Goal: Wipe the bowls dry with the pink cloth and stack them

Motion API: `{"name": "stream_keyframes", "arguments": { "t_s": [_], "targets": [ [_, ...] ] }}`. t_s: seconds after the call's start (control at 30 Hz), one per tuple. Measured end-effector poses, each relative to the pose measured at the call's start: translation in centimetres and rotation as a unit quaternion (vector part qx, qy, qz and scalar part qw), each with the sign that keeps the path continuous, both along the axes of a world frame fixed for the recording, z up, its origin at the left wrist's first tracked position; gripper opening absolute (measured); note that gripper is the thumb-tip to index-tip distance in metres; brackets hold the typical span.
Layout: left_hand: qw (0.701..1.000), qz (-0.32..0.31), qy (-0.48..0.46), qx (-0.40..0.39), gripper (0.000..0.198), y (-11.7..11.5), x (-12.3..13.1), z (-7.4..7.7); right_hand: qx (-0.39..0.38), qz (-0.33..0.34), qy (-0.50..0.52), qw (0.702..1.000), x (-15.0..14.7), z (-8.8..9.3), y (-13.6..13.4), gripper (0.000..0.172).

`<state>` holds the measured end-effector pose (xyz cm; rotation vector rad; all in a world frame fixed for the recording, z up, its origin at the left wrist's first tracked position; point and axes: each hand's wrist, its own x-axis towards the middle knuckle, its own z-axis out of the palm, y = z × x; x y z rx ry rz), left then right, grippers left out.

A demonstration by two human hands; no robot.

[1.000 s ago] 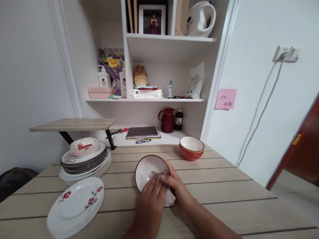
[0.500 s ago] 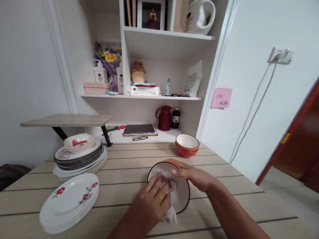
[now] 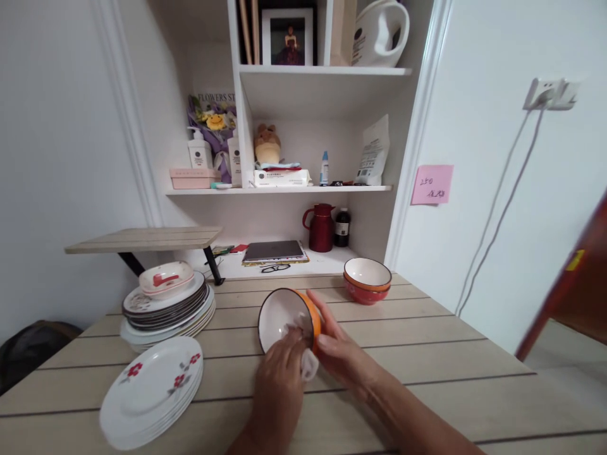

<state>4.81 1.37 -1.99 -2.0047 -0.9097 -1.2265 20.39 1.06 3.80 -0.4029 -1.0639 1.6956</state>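
An orange bowl with a white inside and a dark rim is tilted on its side above the table, its opening facing left and toward me. My right hand grips its orange outer wall from the right. Inside the lower part of the bowl, my left hand presses a pale cloth against the inner wall. Part of the cloth hangs out by the rim, and the rest is hidden under my fingers. Beyond my right hand stand two nested bowls, an orange one in a red one.
White plates with red flowers are stacked at the front left. Behind them a taller plate stack carries a small dish. A raised wooden shelf stands at the back left. A laptop and a red jug sit behind the table.
The bowl has turned from facing up toward me to facing left, showing its orange side. My right hand has shifted down its outer wall. My left hand and the cloth moved with it; the view shifted slightly.
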Motion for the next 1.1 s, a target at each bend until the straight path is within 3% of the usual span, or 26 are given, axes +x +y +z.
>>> {"name": "stream_keyframes", "arguments": {
  "t_s": [0.2, 0.37, 0.47, 0.63, 0.77, 0.97, 1.1],
  "targets": [
    [1.0, -0.017, 0.009, -0.012, 0.032, 0.4, 0.7, -0.7, -0.053, -0.066, -0.009, 0.996, -1.7, -1.3, -0.4, 0.09],
    [0.996, -0.037, 0.084, -0.021, 0.038, 0.1, 1.3, -0.2, -0.032, -0.118, -0.089, 0.989, -0.7, -0.7, 0.4, 0.064],
    [0.987, -0.082, 0.138, -0.023, 0.034, 0.3, 1.3, -0.1, -0.007, -0.101, -0.165, 0.981, 1.3, 0.4, 1.0, 0.05],
    [0.976, -0.115, 0.187, 0.001, 0.017, 0.1, 1.3, -0.1, 0.035, -0.027, -0.284, 0.958, 5.5, 2.4, 1.2, 0.047],
    [0.974, -0.12, 0.186, 0.044, 0.016, -0.7, 1.0, 0.1, 0.086, 0.018, -0.338, 0.937, 6.9, 3.1, 0.7, 0.047],
    [0.984, -0.079, 0.156, 0.042, 0.024, -1.2, 0.7, 0.4, 0.039, 0.032, -0.191, 0.98, 5.6, 2.0, 0.6, 0.077],
    [0.987, -0.073, 0.135, 0.035, 0.031, -1.1, 0.7, 0.8, -0.001, 0.043, -0.078, 0.996, 4.1, 0.5, 1.2, 0.077]
  ]
}}
